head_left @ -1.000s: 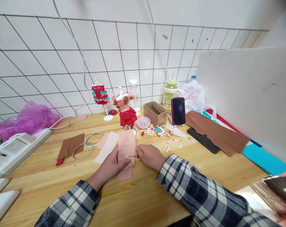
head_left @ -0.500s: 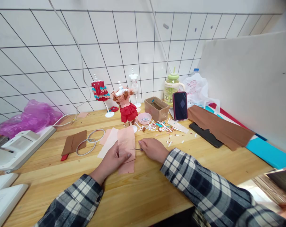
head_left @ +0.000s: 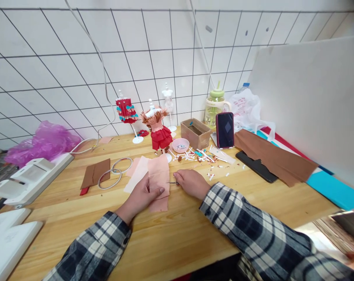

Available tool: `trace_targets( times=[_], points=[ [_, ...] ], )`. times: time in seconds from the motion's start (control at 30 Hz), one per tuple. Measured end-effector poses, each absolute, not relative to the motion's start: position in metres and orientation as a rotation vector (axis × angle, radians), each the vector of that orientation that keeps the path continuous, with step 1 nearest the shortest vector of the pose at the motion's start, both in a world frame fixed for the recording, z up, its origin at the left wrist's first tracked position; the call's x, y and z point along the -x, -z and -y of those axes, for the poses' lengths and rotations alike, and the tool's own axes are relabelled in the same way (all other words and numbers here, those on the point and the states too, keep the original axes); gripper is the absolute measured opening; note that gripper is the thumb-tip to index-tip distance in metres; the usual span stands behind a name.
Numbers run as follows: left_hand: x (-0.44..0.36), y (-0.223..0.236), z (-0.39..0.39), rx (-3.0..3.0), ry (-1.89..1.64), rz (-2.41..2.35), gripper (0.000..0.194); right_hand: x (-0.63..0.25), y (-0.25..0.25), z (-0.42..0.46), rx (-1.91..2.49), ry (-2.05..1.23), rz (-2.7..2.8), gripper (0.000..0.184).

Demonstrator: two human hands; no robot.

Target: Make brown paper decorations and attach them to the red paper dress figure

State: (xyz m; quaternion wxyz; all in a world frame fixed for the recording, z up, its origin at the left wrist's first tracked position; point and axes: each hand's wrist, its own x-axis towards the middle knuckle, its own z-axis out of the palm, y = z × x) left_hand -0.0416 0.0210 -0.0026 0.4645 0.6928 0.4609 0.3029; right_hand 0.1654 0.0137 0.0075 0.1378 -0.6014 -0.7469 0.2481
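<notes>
Pinched between the thumb and fingers of my left hand (head_left: 142,195) is a sheet of pink crepe paper (head_left: 158,171), held upright-ish above the table. Further pink pieces (head_left: 158,205) lie below and behind it, one paler than the rest. My right hand (head_left: 192,182) is closed around small scissors (head_left: 174,183), whose thin metal blades point left to the paper's right edge. Their handles are mostly hidden by my fingers. Just behind the paper stands a mini dress form in a red skirt and brown ruffle (head_left: 158,130).
Paper scraps (head_left: 204,156) lie around a pink dish (head_left: 180,145) and a cardboard box (head_left: 196,134). A phone (head_left: 225,130) stands upright at right, near brown paper (head_left: 270,154). Left are two rings (head_left: 110,179), folded brown paper (head_left: 92,173) and a power strip (head_left: 42,179).
The whole view has shifted slightly, so things appear a little further right. Both hands keep nearly the same pose, with the scissors still at the paper's right edge.
</notes>
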Motion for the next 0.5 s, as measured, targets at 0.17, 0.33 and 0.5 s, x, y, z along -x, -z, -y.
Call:
trace_targets(
  times=[0.17, 0.33, 0.5],
  points=[
    [0.0426, 0.0033, -0.0207, -1.788, -0.731, -1.167, 0.060, -0.1653, -0.0053, -0.0134, 1.712, -0.699, 2.195, 0.044],
    [0.0413, 0.0013, -0.0196, -1.804, -0.706, -1.212, 0.068, -0.1644, -0.0039, -0.0127, 1.678, -0.716, 2.191, 0.043],
    [0.0404, -0.0002, -0.0196, -1.814, -0.708, -1.180, 0.068, -0.1649, -0.0056, -0.0130, 1.684, -0.706, 2.199, 0.042]
  ],
)
